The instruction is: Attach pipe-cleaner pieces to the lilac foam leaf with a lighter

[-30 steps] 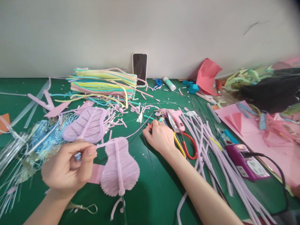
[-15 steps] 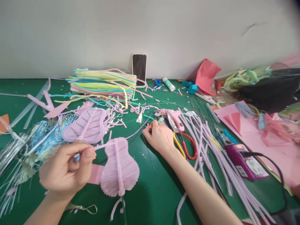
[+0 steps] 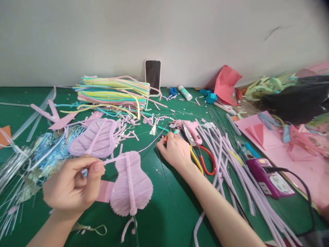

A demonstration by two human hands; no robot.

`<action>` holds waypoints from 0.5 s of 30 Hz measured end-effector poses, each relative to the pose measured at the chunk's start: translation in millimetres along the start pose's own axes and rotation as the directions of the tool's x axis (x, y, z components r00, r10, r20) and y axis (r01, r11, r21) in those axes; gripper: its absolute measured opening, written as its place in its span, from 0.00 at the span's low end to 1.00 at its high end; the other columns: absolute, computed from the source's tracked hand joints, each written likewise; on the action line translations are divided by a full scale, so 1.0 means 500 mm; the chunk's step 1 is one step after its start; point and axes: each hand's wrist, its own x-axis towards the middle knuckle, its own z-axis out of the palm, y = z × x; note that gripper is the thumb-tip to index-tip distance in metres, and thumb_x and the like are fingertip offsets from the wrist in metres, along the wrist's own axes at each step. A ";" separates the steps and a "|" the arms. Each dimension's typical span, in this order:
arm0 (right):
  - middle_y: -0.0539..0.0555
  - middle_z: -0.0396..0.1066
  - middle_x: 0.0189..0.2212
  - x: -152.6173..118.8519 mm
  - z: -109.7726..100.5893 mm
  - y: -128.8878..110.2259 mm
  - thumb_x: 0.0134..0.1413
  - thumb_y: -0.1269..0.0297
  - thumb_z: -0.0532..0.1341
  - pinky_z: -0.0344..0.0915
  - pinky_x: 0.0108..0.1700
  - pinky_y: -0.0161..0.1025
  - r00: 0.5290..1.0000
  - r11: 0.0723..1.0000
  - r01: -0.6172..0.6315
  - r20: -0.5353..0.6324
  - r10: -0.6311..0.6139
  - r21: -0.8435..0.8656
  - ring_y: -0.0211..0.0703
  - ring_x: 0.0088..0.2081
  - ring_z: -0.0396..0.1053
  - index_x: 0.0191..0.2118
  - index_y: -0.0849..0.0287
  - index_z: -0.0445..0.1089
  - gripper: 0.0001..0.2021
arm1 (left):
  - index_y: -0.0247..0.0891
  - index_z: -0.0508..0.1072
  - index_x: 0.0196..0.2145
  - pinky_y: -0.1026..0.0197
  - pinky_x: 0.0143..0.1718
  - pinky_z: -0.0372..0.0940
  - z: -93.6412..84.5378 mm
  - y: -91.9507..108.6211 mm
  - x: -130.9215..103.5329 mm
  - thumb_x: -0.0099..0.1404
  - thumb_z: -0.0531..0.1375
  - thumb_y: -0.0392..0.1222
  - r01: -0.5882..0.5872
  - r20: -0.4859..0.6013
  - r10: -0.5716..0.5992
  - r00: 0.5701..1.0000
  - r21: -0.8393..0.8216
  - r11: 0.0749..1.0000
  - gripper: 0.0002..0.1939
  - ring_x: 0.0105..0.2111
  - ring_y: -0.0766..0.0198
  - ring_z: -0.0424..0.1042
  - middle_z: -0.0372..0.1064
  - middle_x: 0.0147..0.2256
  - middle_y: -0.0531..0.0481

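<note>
The pink fuzzy leaf (image 3: 131, 187) hangs just above the green table (image 3: 159, 219) at lower centre-left, held by its thin stem strand, which the left hand (image 3: 73, 187) pinches between thumb and forefinger, the other fingers curled in. Left of that hand lies a tangle of blue and silvery tinsel (image 3: 38, 154), and behind it a second, flatter pink leaf (image 3: 94, 137) rests on the table near a stack of pastel pipe cleaners (image 3: 113, 91). A phone (image 3: 153, 73) leans upright against the wall behind the stack. Moving right, a long dark wire (image 3: 164, 171) crosses the table between the hands. The right hand (image 3: 176, 151) reaches forward with fingers bent down onto a small orange-handled tool (image 3: 166, 138) at the edge of the clutter; whether it has truly gripped it I cannot tell, since the fingertips hide it. Just beside that hand sit red-handled scissors (image 3: 205, 159) and a pink glue gun (image 3: 192, 130), then a spread of lilac pipe cleaners (image 3: 244, 185) and a purple power strip (image 3: 267, 178) with a black cord. The risk, as I judge it, is that the leaf, held only by a light pinch on a thin strand, could slip or twist while attention goes right; the reaching hand could also brush the glue gun's tip or snag the wire.
</note>
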 end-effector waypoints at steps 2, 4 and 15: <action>0.57 0.73 0.29 -0.002 0.001 0.001 0.58 0.60 0.51 0.51 0.26 0.36 1.000 1.000 0.001 -0.001 -0.001 0.002 0.44 0.33 0.70 0.32 0.61 0.66 0.12 | 0.39 0.74 0.21 0.67 0.13 0.55 0.000 0.001 0.002 0.54 0.59 0.48 -0.020 0.015 0.021 1.000 -0.034 0.999 0.12 0.14 0.67 0.67 0.68 0.13 0.54; 0.57 0.73 0.29 -0.004 0.001 0.001 0.58 0.60 0.51 0.51 0.26 0.36 1.000 1.000 0.003 -0.001 -0.003 0.001 0.44 0.33 0.71 0.32 0.61 0.66 0.12 | 0.39 0.74 0.21 0.67 0.12 0.53 0.000 0.005 0.003 0.55 0.59 0.47 -0.041 0.029 0.042 0.999 -0.036 0.999 0.11 0.11 0.69 0.64 0.68 0.13 0.55; 0.56 0.73 0.28 -0.002 -0.001 0.001 0.57 0.61 0.51 0.48 0.25 0.36 1.000 1.000 -0.011 -0.007 0.011 -0.006 0.44 0.32 0.70 0.31 0.60 0.65 0.11 | 0.38 0.74 0.21 0.68 0.12 0.51 -0.001 0.004 0.004 0.56 0.60 0.47 -0.075 0.037 0.076 0.996 -0.032 0.997 0.12 0.12 0.70 0.64 0.67 0.12 0.56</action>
